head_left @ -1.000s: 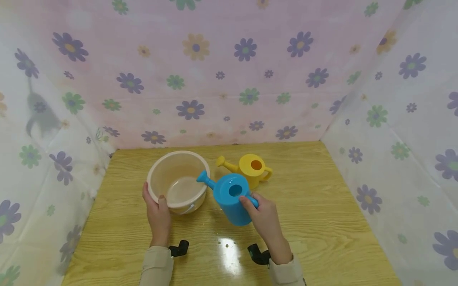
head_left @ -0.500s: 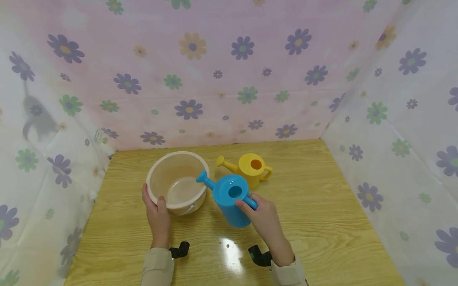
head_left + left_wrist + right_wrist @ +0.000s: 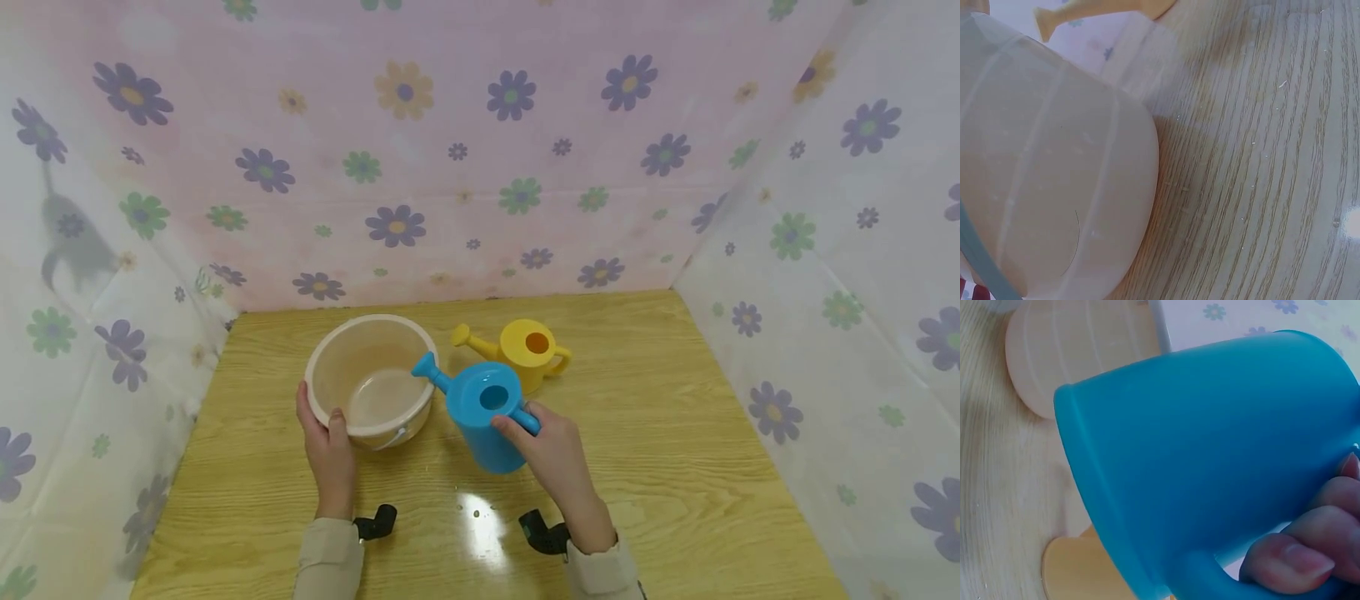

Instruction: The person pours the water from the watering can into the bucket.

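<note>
My left hand (image 3: pixel 330 458) grips the near left rim of a beige bucket (image 3: pixel 375 436), thumb over the edge and fingers along the outside. The bucket stands on the table, and its ribbed wall (image 3: pixel 1054 156) fills much of the left wrist view. My right hand (image 3: pixel 558 458) holds a blue watering can (image 3: pixel 487 433) by its handle, raised above the tabletop. Its spout points left, the tip overlapping the bucket's right rim in the head view. In the right wrist view, curled fingers (image 3: pixel 1300 559) wrap the handle. No water shows leaving the spout.
A yellow watering can (image 3: pixel 525 350) stands behind the blue one, its spout towards the bucket. Small drops (image 3: pixel 476 513) lie on the wooden table (image 3: pixel 675 467) near a bright reflection. Flower-patterned sheets (image 3: pixel 450 183) enclose the back and sides.
My right thumb has shifted slightly to the left at the blue watering can's handle. The bucket and both watering cans stay almost in place.
</note>
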Tool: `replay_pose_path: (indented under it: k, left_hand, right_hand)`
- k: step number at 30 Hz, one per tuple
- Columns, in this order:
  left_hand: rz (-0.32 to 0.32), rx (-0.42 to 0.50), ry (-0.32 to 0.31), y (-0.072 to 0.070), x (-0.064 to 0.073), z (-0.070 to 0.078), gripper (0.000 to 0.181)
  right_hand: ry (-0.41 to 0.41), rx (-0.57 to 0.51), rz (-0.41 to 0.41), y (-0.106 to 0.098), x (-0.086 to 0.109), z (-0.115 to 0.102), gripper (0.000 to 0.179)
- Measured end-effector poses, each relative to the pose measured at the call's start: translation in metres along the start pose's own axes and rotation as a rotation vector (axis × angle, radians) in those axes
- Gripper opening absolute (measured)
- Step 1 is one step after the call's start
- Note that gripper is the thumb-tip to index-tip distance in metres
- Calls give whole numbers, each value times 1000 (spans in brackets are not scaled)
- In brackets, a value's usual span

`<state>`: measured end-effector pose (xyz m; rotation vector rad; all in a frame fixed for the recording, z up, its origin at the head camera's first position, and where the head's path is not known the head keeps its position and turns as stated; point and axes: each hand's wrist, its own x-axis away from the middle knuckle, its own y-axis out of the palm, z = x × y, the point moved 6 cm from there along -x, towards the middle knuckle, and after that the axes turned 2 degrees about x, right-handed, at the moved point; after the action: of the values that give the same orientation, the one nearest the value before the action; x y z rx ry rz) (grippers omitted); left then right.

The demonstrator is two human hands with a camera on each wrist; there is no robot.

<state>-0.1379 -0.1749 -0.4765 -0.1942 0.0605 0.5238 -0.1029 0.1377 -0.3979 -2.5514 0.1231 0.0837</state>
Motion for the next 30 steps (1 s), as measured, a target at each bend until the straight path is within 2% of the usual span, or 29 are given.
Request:
replay_pose_path:
  k: [4, 10, 22, 30]
  left_hand:
    - [-5, -3, -22, 0, 0, -1, 59]
    - [-20, 22, -12, 2, -1, 2, 59]
    - [-5, 24, 9, 0, -2, -1, 59]
    - [-4, 42, 19, 0, -2, -1, 59]
  right_hand:
    - [3, 3, -4, -2, -1, 2, 38]
    - [7, -2, -10, -3, -3, 2, 41]
    - [-9, 51, -27, -3, -6, -3, 41]
    - [16, 57, -78, -5, -10, -5, 44]
